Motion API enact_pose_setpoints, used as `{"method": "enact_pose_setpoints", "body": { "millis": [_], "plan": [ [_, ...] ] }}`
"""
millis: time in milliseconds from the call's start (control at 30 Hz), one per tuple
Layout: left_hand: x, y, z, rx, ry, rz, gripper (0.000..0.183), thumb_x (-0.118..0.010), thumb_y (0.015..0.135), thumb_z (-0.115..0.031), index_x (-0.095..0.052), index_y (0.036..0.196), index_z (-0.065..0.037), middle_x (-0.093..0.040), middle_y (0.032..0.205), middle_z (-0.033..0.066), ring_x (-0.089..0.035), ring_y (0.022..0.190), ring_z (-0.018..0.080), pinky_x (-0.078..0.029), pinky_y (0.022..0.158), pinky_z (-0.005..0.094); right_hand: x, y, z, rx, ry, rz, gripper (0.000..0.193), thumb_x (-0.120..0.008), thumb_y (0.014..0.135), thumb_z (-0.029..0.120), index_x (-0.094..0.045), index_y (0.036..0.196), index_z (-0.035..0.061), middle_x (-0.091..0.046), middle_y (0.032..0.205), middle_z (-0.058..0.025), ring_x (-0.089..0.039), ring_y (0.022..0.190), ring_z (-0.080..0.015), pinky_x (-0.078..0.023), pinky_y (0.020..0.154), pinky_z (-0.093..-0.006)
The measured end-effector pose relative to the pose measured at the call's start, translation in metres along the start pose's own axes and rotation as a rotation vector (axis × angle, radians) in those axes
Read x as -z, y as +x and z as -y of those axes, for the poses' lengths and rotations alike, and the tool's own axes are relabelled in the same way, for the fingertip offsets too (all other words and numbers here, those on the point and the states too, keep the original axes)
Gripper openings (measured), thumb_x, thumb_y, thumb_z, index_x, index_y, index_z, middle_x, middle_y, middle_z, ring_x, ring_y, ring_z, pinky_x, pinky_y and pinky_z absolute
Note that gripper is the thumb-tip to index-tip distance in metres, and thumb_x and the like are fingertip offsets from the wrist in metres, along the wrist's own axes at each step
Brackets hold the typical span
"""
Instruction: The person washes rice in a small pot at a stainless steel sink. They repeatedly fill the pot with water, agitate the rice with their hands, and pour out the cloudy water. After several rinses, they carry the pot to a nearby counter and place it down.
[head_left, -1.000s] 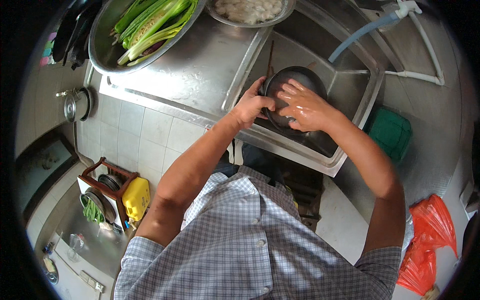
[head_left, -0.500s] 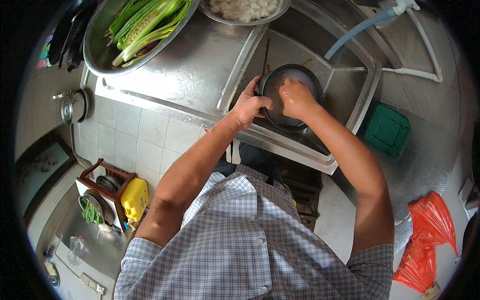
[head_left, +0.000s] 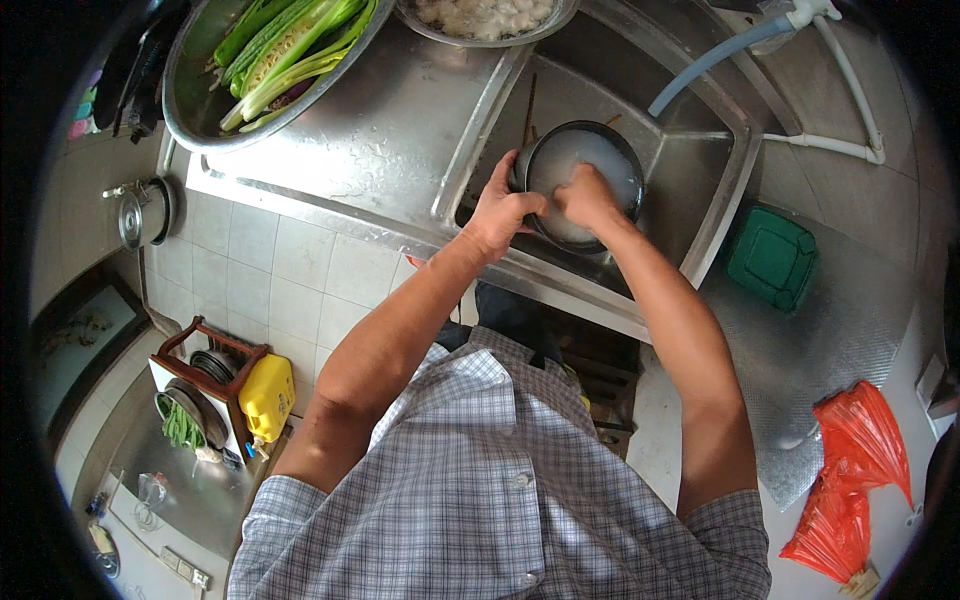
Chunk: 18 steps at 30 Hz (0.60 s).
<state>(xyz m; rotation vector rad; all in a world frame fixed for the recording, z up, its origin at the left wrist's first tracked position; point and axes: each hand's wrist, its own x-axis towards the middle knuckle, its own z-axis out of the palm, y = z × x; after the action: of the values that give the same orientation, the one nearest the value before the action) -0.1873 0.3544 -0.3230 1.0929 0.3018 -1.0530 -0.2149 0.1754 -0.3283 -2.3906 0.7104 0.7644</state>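
A dark round pot (head_left: 622,134) stands tilted in the metal sink (head_left: 690,165), holding cloudy whitish water (head_left: 560,160). My left hand (head_left: 502,212) grips the pot's left side, its thumb over the rim and fingers around the outside. Inside the pot, my right hand (head_left: 588,198) reaches down into the water near the middle. Its fingertips are hidden under the water, and whatever lies on the bottom cannot be made out.
Left of the sink is a wet steel drainboard (head_left: 400,130). At the back stand a metal basin of green vegetables (head_left: 270,75) and a bowl of pale pieces in liquid (head_left: 485,15). A blue hose (head_left: 705,70) hangs into the sink. A green plastic container (head_left: 773,260) stands to the right.
My right hand has shifted toward the pot's centre and nearer me, and its elbow has drawn inward. More of the cloudy water shows. The left hand keeps its hold on the pot.
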Motion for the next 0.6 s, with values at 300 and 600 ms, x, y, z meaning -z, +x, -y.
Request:
{"method": "enact_pose_setpoints", "body": {
  "millis": [300, 600],
  "plan": [
    [0.003, 0.002, -0.001, -0.028, 0.008, 0.008, 0.108, -0.072, 0.070, -0.008, -0.019, 0.165, -0.009, -0.064, 0.109, 0.0076, -0.064, 0.096, 0.0204, -0.053, 0.083, 0.0435, 0.008, -0.021, 0.022, 0.157, -0.139, -0.154, 0.038, -0.075, 0.078, 0.040, -0.075, 0.087, 0.0029, -0.073, 0.104, -0.0230, -0.070, 0.102, -0.0423, -0.056, 0.084, -0.0505],
    [0.008, 0.001, -0.004, -0.032, 0.043, 0.068, 0.099, -0.068, 0.076, -0.003, -0.023, 0.164, -0.010, -0.062, 0.121, 0.0092, -0.066, 0.097, 0.0195, -0.055, 0.078, 0.0358, 0.013, -0.031, 0.022, 0.315, -0.433, -0.395, 0.040, -0.083, 0.072, 0.024, -0.071, 0.098, -0.0028, -0.068, 0.106, -0.0220, -0.066, 0.113, -0.0397, -0.059, 0.086, -0.0492]
  ]
}}
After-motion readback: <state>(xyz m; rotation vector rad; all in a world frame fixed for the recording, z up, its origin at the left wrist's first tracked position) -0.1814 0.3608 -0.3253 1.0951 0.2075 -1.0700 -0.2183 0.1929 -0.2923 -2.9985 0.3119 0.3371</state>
